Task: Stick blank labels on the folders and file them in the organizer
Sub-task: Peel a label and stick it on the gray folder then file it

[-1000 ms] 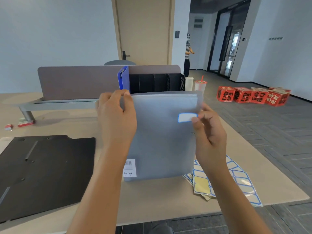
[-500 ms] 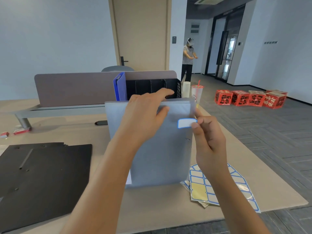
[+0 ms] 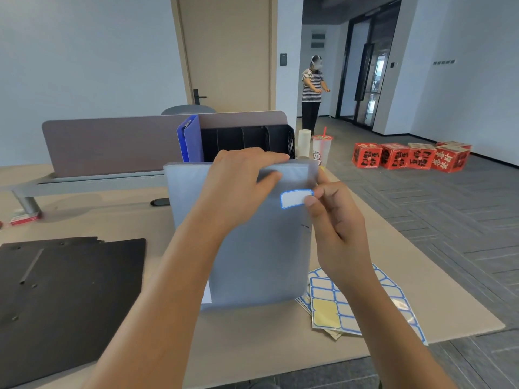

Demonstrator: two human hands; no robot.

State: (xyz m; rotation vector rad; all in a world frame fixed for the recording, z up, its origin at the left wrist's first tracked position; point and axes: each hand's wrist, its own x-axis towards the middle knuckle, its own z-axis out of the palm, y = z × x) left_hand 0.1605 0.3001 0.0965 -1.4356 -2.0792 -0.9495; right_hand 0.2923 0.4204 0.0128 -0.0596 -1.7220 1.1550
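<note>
Head view: grey translucent folder (image 3: 261,248) held upright, bottom edge resting on the bench (image 3: 252,346), near the front edge. Left hand (image 3: 238,189) gripping the folder's top edge, fingers (image 3: 269,157) curled over the far side, thumb pressed flat against the near face. Right hand (image 3: 337,220) at the folder's right edge, thumb and forefinger pinching a blank blue-bordered label (image 3: 295,198) by its right end; label lying against the upper right of the folder's near face, whether fully stuck down cannot be told. Label sheets (image 3: 337,310) lying flat on the bench just right of the folder's base, partly tucked under it, several blank labels in rows and 1 yellowish patch of bare backing.

Black mesh organizer (image 3: 247,143) standing at the back of the bench behind the folder, against a grey divider panel (image 3: 112,141); blue folder (image 3: 191,138) upright in its leftmost slot, other slots dark. White cylinder (image 3: 304,140) and clear cup with red straw (image 3: 321,148) just right of the organizer. Black panels (image 3: 64,299) lying flat on the bench at left. Small red-and-white box (image 3: 24,219) at the far left by the divider's leg. Red printed boxes (image 3: 410,157) in a row on the floor at right. Person in a striped shirt (image 3: 311,94) standing in the corridor beyond.
</note>
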